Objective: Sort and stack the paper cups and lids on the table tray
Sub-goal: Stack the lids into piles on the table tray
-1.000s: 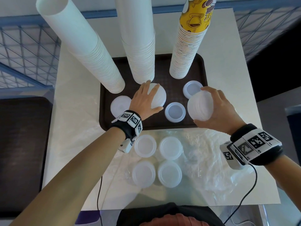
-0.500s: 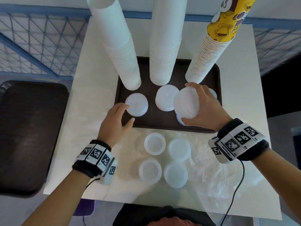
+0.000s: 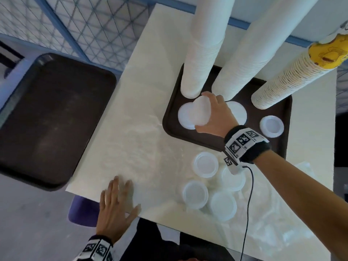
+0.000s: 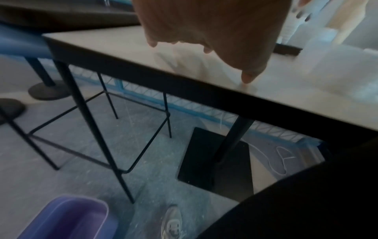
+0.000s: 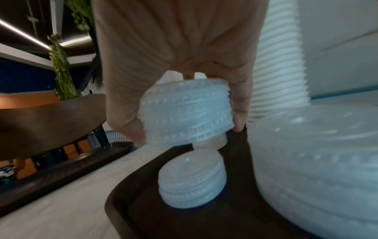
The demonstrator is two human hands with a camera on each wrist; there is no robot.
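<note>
Lids first: the right hand (image 3: 212,117) grips a short stack of translucent white plastic lids (image 3: 201,112) from above, fingers and thumb curled round its ribbed sides. It hangs just over a lower pile of the same white lids (image 5: 192,179) at the left end of the dark brown rectangular tray (image 3: 280,147); the right wrist view shows a gap between the two, so they are not touching. A broader pile of white lids (image 3: 238,112) lies to the right of the hand on the tray, and one small clear-rimmed lid (image 3: 271,126) sits near the tray's right edge.

At the tray's far side stand three tall columns of nested paper cups — two plain white ones (image 3: 205,44), (image 3: 263,40) and a third topped with a yellow printed cup (image 3: 293,72).

The left hand (image 3: 116,210) lies palm down on the near left corner of the pale rectangular table (image 3: 122,138), fingers straight and slightly spread, holding nothing; whether the palm presses the surface is unclear.

Four clear plastic lids (image 3: 206,163) lie grouped on crinkled transparent film (image 3: 273,213) at the table's near side — off the tray. A second dark tray (image 3: 50,117) sits on a neighbouring surface to the left.
</note>
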